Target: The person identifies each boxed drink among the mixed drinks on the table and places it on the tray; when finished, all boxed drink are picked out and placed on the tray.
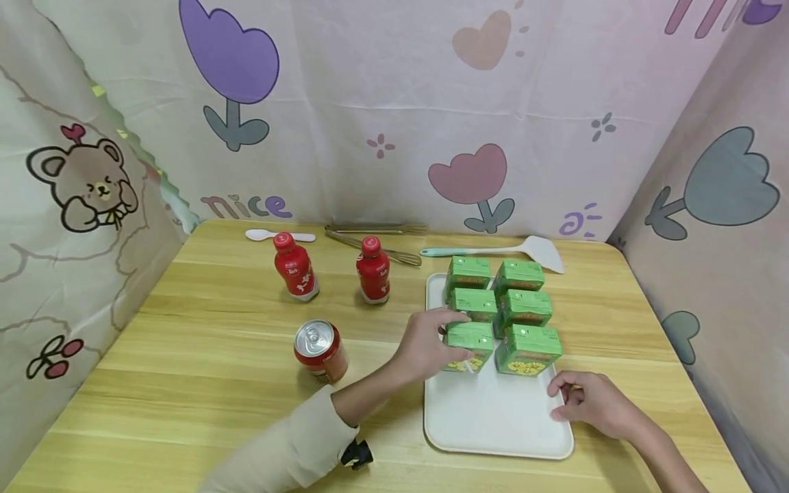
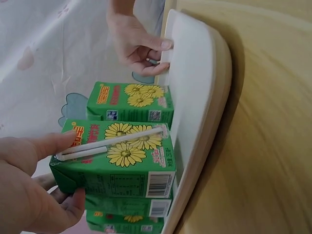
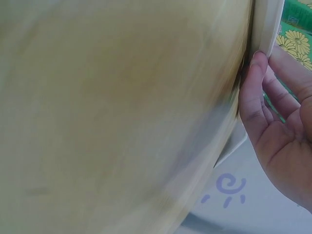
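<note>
Green drink cartons with yellow flowers stand in two columns on a white tray (image 1: 496, 421). My left hand (image 1: 431, 346) grips the front-left carton (image 1: 470, 337), thumb on its flowered face and fingers behind. In the left wrist view, a white straw (image 2: 112, 142) lies slanted across that carton's face. Next to it stands the front-right carton (image 1: 529, 350). At the tray's right edge, my right hand (image 1: 594, 402) pinches the rim between thumb and finger; the right wrist view shows these fingertips (image 3: 259, 59) on the rim.
Left of the tray stand a red soda can (image 1: 322, 352) and two red bottles, one left (image 1: 296, 267) and one nearer the tray (image 1: 373, 270). A spatula (image 1: 502, 250), a whisk (image 1: 394, 256), tongs (image 1: 370, 228) and a white spoon (image 1: 280, 235) lie along the back edge, before a patterned cloth.
</note>
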